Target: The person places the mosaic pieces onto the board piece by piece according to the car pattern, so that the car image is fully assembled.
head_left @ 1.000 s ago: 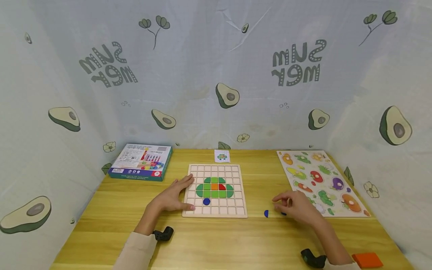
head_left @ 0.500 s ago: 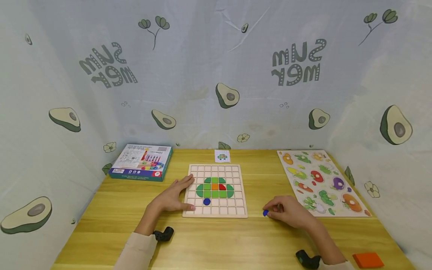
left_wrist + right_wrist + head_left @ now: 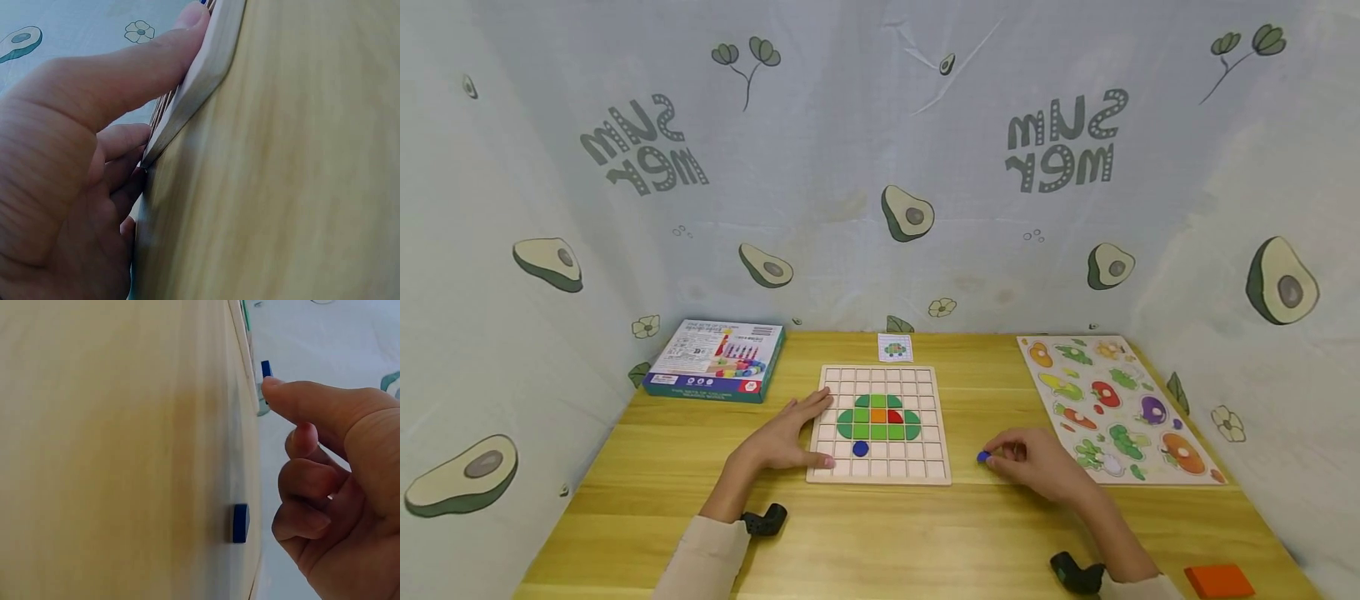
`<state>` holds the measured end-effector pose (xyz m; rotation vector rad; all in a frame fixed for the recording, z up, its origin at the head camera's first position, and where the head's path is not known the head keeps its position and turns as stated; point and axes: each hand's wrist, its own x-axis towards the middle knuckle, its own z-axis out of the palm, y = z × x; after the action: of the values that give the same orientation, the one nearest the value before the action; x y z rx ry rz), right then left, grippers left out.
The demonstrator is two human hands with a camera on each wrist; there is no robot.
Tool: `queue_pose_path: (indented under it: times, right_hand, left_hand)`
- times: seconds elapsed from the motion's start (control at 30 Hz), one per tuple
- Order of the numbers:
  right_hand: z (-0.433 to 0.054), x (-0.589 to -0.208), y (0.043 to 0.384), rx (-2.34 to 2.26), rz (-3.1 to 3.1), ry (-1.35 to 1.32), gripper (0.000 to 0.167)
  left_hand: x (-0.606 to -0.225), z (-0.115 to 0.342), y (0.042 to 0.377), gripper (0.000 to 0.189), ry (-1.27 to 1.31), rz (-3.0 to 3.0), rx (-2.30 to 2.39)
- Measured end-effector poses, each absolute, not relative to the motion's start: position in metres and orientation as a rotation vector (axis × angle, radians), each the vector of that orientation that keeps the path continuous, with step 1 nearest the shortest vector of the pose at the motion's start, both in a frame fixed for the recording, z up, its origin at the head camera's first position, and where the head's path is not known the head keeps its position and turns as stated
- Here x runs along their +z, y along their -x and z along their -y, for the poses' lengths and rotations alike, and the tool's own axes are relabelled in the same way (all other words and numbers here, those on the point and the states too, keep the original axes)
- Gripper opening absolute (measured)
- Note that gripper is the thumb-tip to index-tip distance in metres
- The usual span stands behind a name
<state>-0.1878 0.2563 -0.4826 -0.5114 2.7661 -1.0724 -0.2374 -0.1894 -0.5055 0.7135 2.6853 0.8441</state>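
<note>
My right hand point(image 3: 1037, 462) pinches a small blue half-round piece point(image 3: 983, 457) between thumb and finger, just above the table to the right of the grid board. In the right wrist view, another blue piece point(image 3: 240, 523) lies on the table beside the curled fingers; the hand hides it in the head view. The wooden grid board point(image 3: 931, 468) bears green, orange and red pieces in a rounded pattern, with a blue round shape point(image 3: 861, 448) below it. Fingers spread, my left hand point(image 3: 786, 435) rests along the board's left edge, its thumb point(image 3: 156, 59) over the near part.
Behind the board lies a small pattern card point(image 3: 895, 347). A boxed set point(image 3: 715, 360) sits at the back left. On the right is a vegetable puzzle board point(image 3: 1078, 379), and an orange block point(image 3: 1219, 581) lies near the front right. Patterned cloth surrounds the table point(image 3: 880, 542).
My right hand moved left, pinched the blue half-round piece from the table, and now holds it slightly farther back and to the left. The left hand and board stay put.
</note>
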Motion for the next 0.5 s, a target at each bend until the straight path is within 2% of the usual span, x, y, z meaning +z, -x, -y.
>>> queue_pose_path:
  times: [0.2,0.37,0.5]
  right_hand:
    - [-0.241,-0.480,0.193,-1.075,-2.866,0.399,0.009]
    - [-0.227,-0.481,0.197,-1.097,-2.898,0.414,0.004]
    - [-0.221,-0.486,0.200,-1.144,-2.855,0.472,0.006]
  left_hand:
    - [-0.505,0.189,0.237,0.107,-0.699,-2.685,0.849]
    - [-0.505,0.190,0.237,0.108,-0.710,-2.684,0.844]
    - [-0.505,0.189,0.237,0.108,-0.720,-2.684,0.844]
